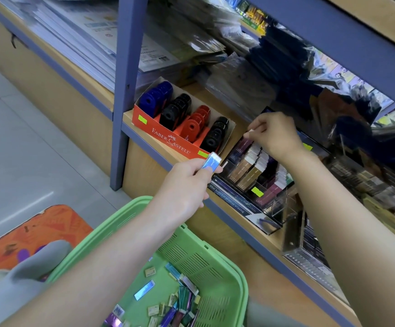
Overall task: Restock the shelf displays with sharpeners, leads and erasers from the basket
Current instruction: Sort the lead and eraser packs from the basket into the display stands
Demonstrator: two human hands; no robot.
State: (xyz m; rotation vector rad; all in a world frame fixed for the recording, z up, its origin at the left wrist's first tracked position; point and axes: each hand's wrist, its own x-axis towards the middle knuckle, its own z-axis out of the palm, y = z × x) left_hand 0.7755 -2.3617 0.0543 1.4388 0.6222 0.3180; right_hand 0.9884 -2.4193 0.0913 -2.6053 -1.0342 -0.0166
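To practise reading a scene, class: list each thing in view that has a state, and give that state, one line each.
left hand, grips blue case.
right hand, pinches white-tipped item.
sharpener box, four rows full.
lead display, mostly stocked.
basket, sparsely filled.

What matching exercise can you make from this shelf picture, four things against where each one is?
Things:
1. sharpeners
2. blue packet
3. small white piece
4. loose packets

Places:
A. in the green basket
B. pinched by the right hand above the clear rack
C. held in the left hand
D. in the red box on the shelf

Pairs: 1-D, 2-C, 3-B, 4-A.
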